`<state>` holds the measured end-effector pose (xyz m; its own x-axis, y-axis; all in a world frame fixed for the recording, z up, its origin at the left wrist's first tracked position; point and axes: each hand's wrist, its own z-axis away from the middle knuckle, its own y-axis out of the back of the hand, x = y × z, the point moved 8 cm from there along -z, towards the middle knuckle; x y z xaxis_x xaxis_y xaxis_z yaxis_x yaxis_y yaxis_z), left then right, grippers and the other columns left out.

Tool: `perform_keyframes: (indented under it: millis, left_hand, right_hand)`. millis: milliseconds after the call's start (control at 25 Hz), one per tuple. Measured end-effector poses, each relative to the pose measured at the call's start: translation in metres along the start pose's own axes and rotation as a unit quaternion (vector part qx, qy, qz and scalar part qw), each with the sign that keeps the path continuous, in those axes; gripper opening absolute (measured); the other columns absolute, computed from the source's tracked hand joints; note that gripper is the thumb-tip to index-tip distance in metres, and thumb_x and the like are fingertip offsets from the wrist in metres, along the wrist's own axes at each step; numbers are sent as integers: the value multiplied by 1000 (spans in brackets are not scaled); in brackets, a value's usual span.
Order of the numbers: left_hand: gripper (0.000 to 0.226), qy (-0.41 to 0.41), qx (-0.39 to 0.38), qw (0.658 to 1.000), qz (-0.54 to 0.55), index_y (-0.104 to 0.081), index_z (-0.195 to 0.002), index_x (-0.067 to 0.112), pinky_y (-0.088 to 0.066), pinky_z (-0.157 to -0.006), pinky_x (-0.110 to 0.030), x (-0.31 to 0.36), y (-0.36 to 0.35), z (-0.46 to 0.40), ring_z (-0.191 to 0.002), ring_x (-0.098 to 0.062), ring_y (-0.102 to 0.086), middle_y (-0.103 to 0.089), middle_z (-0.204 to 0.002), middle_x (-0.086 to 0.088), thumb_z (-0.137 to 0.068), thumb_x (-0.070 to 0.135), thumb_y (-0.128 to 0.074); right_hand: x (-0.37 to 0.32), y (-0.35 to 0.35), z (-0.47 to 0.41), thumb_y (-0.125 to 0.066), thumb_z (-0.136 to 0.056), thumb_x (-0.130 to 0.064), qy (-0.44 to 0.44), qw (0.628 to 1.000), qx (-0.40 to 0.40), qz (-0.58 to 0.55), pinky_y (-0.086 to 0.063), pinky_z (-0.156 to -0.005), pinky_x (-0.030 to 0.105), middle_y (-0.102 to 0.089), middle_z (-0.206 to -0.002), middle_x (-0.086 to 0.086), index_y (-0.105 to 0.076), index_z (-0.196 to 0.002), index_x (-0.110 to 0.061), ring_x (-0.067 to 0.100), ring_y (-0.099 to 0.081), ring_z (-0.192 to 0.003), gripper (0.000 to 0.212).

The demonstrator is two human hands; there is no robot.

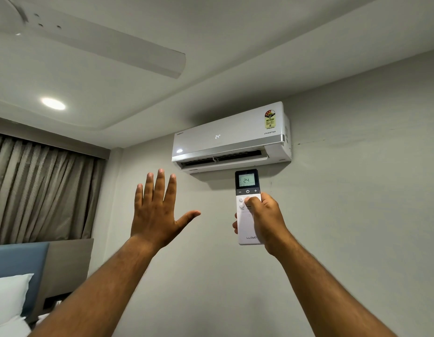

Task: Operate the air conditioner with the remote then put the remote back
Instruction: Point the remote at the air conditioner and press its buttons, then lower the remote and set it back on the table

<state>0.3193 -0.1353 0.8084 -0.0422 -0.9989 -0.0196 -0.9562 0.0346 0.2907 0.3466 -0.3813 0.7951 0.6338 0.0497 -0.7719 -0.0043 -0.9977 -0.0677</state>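
Observation:
A white wall-mounted air conditioner (231, 137) hangs high on the grey wall, its front showing 24 and its lower flap open. Just below it my right hand (265, 220) is shut on a white remote (247, 188) held upright, thumb resting on the round buttons under the black panel. The remote's screen reads 24. My left hand (157, 210) is raised to the left of the remote, palm toward the unit, fingers spread and holding nothing.
A ceiling fan blade (128, 52) stretches overhead at upper left, beside a lit round ceiling light (53, 103). Grey curtains (41, 190) cover the left wall. A blue headboard (19, 261) and white pillow (9, 295) sit at lower left.

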Motion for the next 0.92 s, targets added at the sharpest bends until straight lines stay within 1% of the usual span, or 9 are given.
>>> perform_keyframes:
  millis: [240, 320, 440, 520, 560, 640, 760, 840, 920]
  left_hand:
    - [106, 2, -2, 1000, 2, 4, -150, 17, -2, -118, -52, -3, -2, 1, -147, -33, 7, 7, -159, -12, -71, 87, -9]
    - [106, 5, -1, 1000, 2, 4, -149, 17, -2, -118, -52, -6, -4, 2, -147, -33, 7, 7, -159, -12, -72, 87, -9]
    - [105, 9, -1, 1000, 12, 7, -149, 17, 0, -118, -50, -10, -5, 5, -147, -32, 9, 9, -159, -11, -72, 86, -10]
    - [102, 18, -7, 1000, 24, 7, -149, 18, 0, -118, -49, -16, -5, 8, -147, -31, 8, 9, -159, -10, -74, 84, -12]
    - [100, 27, -13, 999, 36, 4, -150, 18, -2, -118, -49, -20, -6, 11, -148, -30, 6, 7, -160, -10, -76, 82, -13]
    - [92, 56, -29, 995, 75, -13, -150, 16, -9, -118, -49, -29, -6, 19, -148, -30, -3, -4, -161, -11, -82, 77, -20]
    - [65, 88, -53, 988, 119, -46, -138, 16, -26, -114, -47, -43, -2, 42, -143, -30, -26, -34, -154, -11, -90, 60, -37]
    - [47, 113, -79, 973, 183, -60, -125, 15, -39, -104, -41, -54, -2, 68, -128, -26, -47, -55, -138, -10, -93, 47, -45]
    - [33, 162, -114, 947, 254, -68, -113, 17, -46, -85, -30, -73, 0, 102, -103, -19, -62, -69, -117, -4, -95, 37, -50]
  right_hand:
    - [5, -5, 2, -48, -94, -22, -12, 1000, -6, 2, -57, -49, 33, -67, -83, 19, -53, -98, -14, 26, -70, -53, 10]
    - [6, -8, 4, -49, -95, -26, -18, 1000, -7, -6, -57, -49, 33, -66, -83, 18, -52, -96, -13, 27, -70, -53, 13]
    - [12, -16, 8, -48, -98, -37, -36, 999, -7, 1, -57, -48, 32, -67, -82, 14, -51, -94, -15, 25, -71, -54, 23]
    - [20, -27, 12, -46, -99, -39, -48, 999, -7, 7, -55, -47, 29, -66, -81, 10, -51, -93, -16, 23, -69, -54, 24]
    - [24, -33, 14, -45, -99, -39, -53, 998, -5, 14, -53, -47, 27, -65, -80, 8, -51, -90, -17, 21, -67, -56, 24]
    - [35, -52, 21, -43, -99, -40, -68, 997, -8, 27, -47, -51, 23, -61, -78, 5, -49, -84, -21, 19, -59, -60, 25]
    - [60, -96, 39, -41, -99, -43, -100, 994, -48, 17, -45, -55, 24, -61, -84, 1, -51, -90, -26, 17, -58, -67, 22]
    - [82, -133, 56, -39, -100, -45, -128, 988, -86, 9, -45, -56, 24, -61, -89, 0, -52, -99, -29, 16, -59, -72, 20]
    - [106, -173, 78, -38, -100, -45, -159, 979, -130, -8, -45, -58, 25, -63, -94, 1, -52, -108, -28, 16, -60, -76, 23]
